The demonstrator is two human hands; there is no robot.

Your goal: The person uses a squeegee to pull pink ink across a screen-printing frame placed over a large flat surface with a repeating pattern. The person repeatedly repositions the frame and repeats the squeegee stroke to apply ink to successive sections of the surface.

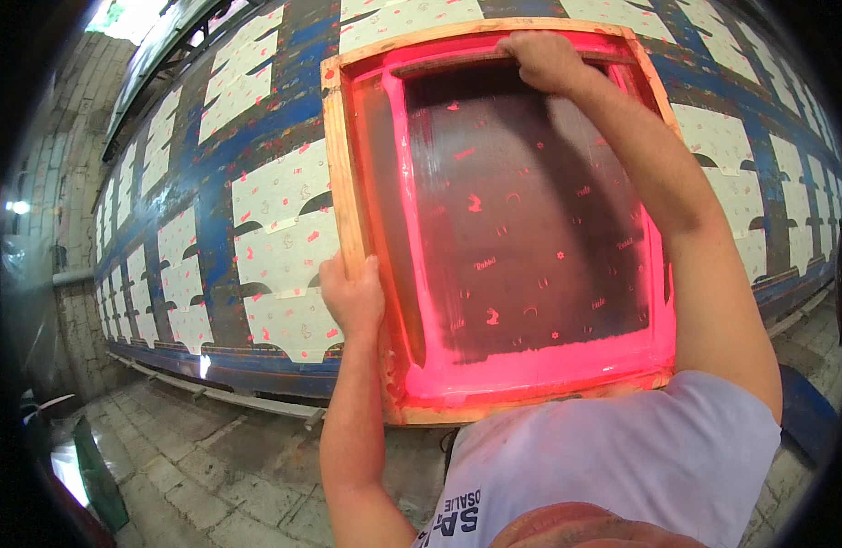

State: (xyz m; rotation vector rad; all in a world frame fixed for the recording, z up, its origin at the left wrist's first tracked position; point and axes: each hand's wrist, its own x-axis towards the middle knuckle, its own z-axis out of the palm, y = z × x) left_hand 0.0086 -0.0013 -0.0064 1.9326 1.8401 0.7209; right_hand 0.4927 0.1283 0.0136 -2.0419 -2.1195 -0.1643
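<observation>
My white shirt (pixel 613 457) is right up against the near end of the wooden screen frame (pixel 345 173), which sits over the bench and pokes out past its near edge. Can't tell if it's lying totally flat. Fat band of hot pink ink (pixel 530 367) along the near side of the mesh (pixel 521 247), more running up both sides. My left fingers (pixel 331 269) are wrapped round the left rail. Further up, my right fingers (pixel 521 46) are closed over the squeegee bar (pixel 439 64), lying crosswise near the far rail. Around the frame, the blue-stained bench (pixel 284 128) has rows of pale pieces (pixel 284 247) with little pink prints. Beyond that, off left, a block wall (pixel 83 338).
</observation>
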